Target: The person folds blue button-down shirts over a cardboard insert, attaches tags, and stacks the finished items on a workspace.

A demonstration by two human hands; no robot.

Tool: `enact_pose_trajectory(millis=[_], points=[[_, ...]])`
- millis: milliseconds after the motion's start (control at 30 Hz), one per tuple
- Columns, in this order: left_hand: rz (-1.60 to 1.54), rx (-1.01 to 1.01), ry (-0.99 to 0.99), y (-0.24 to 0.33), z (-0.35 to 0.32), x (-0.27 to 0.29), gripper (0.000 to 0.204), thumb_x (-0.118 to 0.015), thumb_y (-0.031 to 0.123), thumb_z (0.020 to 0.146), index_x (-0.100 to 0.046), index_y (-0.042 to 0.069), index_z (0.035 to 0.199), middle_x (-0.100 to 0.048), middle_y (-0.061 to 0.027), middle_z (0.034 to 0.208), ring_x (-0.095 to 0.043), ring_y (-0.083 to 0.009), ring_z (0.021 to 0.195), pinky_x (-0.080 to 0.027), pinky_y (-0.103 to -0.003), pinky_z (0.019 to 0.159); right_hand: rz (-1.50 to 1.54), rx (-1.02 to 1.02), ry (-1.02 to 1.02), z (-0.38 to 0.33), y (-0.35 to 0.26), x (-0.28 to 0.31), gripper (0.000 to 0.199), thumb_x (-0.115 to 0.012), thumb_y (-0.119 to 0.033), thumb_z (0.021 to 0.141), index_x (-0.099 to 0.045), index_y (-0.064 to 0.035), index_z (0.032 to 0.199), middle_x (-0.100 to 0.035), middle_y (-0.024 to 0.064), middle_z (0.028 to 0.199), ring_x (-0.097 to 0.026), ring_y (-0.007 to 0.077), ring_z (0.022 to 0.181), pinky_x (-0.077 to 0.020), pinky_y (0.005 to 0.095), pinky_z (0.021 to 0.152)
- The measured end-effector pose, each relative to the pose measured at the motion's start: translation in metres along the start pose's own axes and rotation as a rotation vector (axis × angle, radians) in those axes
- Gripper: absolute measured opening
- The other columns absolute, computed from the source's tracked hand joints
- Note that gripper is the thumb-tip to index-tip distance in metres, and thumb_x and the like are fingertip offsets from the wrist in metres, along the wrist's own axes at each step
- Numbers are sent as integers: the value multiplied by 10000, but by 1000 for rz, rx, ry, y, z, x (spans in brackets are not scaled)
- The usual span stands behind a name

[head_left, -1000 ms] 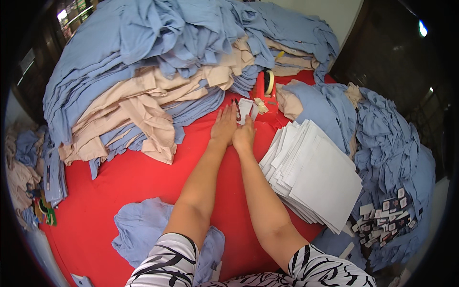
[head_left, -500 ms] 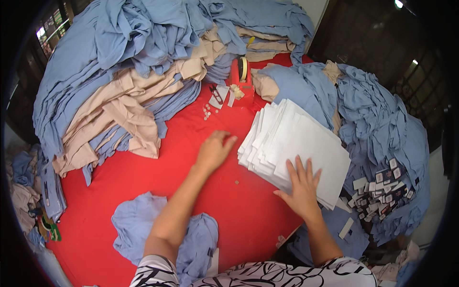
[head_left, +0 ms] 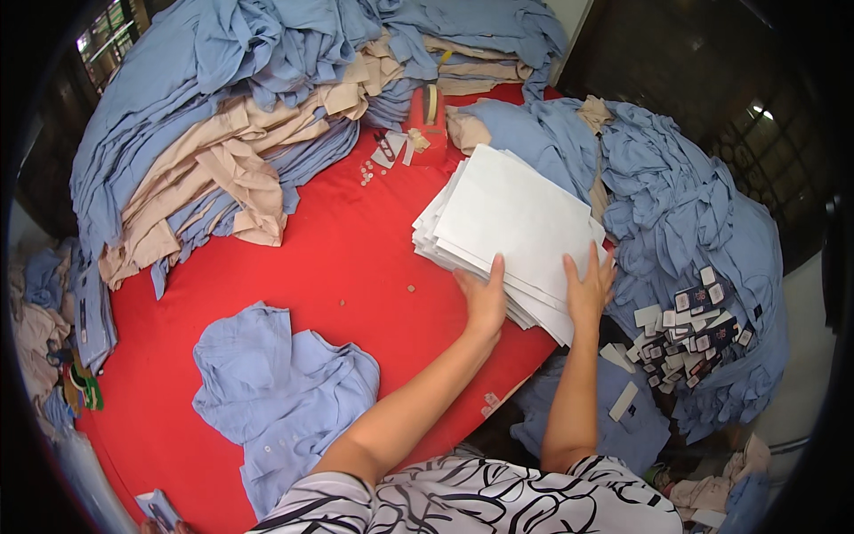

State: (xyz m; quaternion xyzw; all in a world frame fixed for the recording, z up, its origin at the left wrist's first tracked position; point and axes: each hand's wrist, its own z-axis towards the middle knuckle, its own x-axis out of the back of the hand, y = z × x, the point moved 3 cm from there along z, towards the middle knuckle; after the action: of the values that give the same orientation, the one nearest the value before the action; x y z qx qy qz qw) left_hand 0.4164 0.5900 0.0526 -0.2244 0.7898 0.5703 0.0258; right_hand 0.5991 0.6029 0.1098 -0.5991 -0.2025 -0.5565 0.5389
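White card sheets (head_left: pixel 520 227), stacked loose and fanned at the near edge, sit on the right part of a red table (head_left: pixel 302 267), one corner overhanging toward the person. Both hands are on the stack's near edge. Left hand (head_left: pixel 485 298) — fingers together, lightly curled, palm against the near-left corner, thumb side up on top; it seems to be pressing or squaring the edge, not lifting, and I cannot tell whether any sheet is pinched underneath. Right hand (head_left: pixel 589 289) — fingers spread and flat on the top sheet at the near-right corner, fully open, gripping nothing, probably steadying the pile so the sheets do not slide off the table edge. The fanning suggests the sheets are slick and shift easily, which would explain a hand at each corner. Near the front left of the table lies a crumpled blue shirt (head_left: pixel 280 392), buttons visible, well apart from the stack. Behind, a large heap of blue and beige garments (head_left: pixel 240 133) covers the far left of the table. A small red tape dispenser (head_left: pixel 429 125) stands just beyond the stack, with a few small tags and scattered buttons (head_left: pixel 366 173) beside it. To the right, off the table, another blue pile (head_left: pixel 685 214) carries a scatter of dark and white hang tags (head_left: pixel 689 325) — kept within reach of the right hand. More blue cloth sits below the table edge by the right forearm.
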Motion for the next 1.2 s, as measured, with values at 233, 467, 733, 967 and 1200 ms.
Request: enact_pose_trajectory(millis=[233,467,733,967,1200], points=[[66,67,-85,27,80,-2,986,-565,393,988,133,-57,1519,-130,-268,1602,-219,-345,1465,-232,-438,1185,286,84,87,45,-15,-92,831,-713,-532,827,-445,-88,1476,-202,355,1554,-172,519,1452,-208,552,1182],[709,-416,-149,71,-38,119,676,-588,445,951,-452,-7,1435,-426,-279,1468,-393,-430,1379,-339,-480,1132,248,377,278,-13,-58,-30,523,-662,-348,921,-569,-68,1352,-431,199,1482,-332,430,1408,-335,512,1129],[1349,-588,757,39,-258,366,282,-780,222,802,-633,37,955,-605,-117,928,-558,-314,896,-434,-410,793,349,1163,-609,-289,-180,-106,386,-751,-267,861,-651,20,1098,-649,179,1003,-613,307,966,-476,423,897],[133,-254,561,28,-338,433,407,-583,335,1008,-628,-20,1203,-662,-86,1144,-619,-140,987,-496,-295,823,1182,716,-1147,-256,-282,-7,254,-690,-138,925,-643,47,1092,-698,97,1029,-658,163,927,-525,295,843],[705,-449,1099,43,-379,471,377,-544,296,1012,-610,-21,1205,-634,-142,1151,-599,-224,1040,-462,-352,935,627,1108,-738,-283,-217,9,512,-608,-196,965,-472,12,1413,-458,231,1455,-429,326,1373,-359,406,1124]])
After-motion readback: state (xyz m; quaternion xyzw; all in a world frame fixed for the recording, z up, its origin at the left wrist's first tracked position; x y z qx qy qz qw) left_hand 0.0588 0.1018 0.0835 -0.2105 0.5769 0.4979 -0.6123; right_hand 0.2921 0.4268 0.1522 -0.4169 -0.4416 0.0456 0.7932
